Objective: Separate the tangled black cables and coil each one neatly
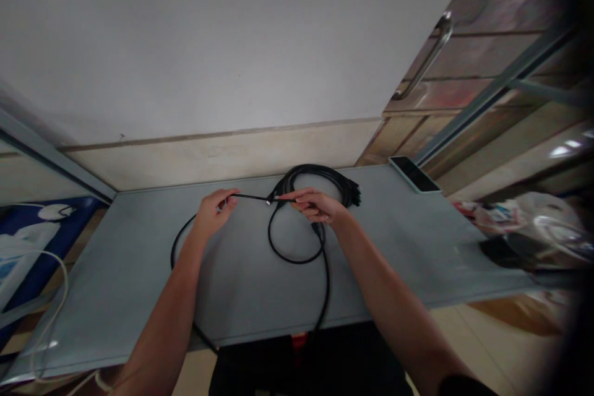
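A black cable (253,197) is stretched nearly level between my two hands, above the grey table. My left hand (216,211) pinches it on the left, and the cable curves down from there past the front edge. On the right, my right hand (318,205) holds it between thumb and fingers. Just behind my right hand lies a coiled bundle of black cables (341,180), its dark ends at the right. A thinner loop of cable (290,261) rests below my hands and runs off the front edge.
The grey table (394,241) stands against a wall. A phone (414,174) lies at its back right corner. Plastic bags (547,213) and a dark object are at the right end. A blue surface with white items (28,247) and a white cord are at left.
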Action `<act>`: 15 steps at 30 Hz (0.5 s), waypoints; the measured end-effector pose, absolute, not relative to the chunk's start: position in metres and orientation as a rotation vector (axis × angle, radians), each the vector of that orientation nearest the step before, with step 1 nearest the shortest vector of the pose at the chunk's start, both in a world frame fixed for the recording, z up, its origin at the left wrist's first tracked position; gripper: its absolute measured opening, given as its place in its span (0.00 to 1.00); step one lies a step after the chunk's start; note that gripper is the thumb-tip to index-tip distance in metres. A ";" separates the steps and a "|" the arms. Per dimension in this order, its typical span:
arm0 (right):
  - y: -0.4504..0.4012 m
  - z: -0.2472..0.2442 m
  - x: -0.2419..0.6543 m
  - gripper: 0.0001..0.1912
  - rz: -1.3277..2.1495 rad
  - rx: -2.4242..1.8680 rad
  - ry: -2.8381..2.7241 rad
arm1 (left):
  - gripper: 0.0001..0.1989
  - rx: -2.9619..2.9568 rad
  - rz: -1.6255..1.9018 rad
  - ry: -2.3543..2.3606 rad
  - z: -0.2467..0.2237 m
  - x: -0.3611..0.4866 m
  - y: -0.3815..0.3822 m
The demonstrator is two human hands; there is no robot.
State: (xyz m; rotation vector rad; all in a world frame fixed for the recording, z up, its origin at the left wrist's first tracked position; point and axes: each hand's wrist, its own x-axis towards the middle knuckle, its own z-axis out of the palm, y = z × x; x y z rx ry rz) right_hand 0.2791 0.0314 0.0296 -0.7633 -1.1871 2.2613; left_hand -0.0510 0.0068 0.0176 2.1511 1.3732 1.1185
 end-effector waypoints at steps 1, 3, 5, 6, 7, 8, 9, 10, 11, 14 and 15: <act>0.031 0.031 0.280 0.23 2.230 -0.755 -1.177 | 0.15 2.117 1.107 1.388 0.017 -0.052 0.007; 0.031 0.033 0.283 0.23 2.205 -0.747 -1.171 | 0.15 2.008 1.113 1.471 0.017 -0.057 0.010; 0.031 0.035 0.288 0.23 2.258 -0.748 -1.186 | 0.15 1.867 1.154 1.604 0.018 -0.068 0.013; 0.032 0.036 0.292 0.23 2.287 -0.751 -1.193 | 0.15 1.790 1.188 1.681 0.020 -0.075 0.015; 0.032 0.036 0.295 0.22 2.303 -0.754 -1.194 | 0.16 1.717 1.230 1.756 0.022 -0.083 0.016; 0.033 0.036 0.299 0.22 2.301 -0.757 -1.192 | 0.16 1.642 1.270 1.827 0.024 -0.090 0.016; 0.035 0.036 0.303 0.22 2.288 -0.761 -1.188 | 0.17 1.597 1.274 1.885 0.026 -0.098 0.017; 0.036 0.036 0.306 0.22 2.269 -0.767 -1.184 | 0.18 1.579 1.253 1.919 0.027 -0.104 0.016; 0.037 0.036 0.308 0.22 2.249 -0.775 -1.180 | 0.19 1.568 1.224 1.945 0.029 -0.110 0.016; 0.039 0.037 0.313 0.23 2.175 -0.810 -1.170 | 0.21 1.552 1.159 2.015 0.030 -0.123 0.015; 0.039 0.037 0.315 0.23 2.141 -0.819 -1.165 | 0.22 1.548 1.151 2.061 0.030 -0.127 0.015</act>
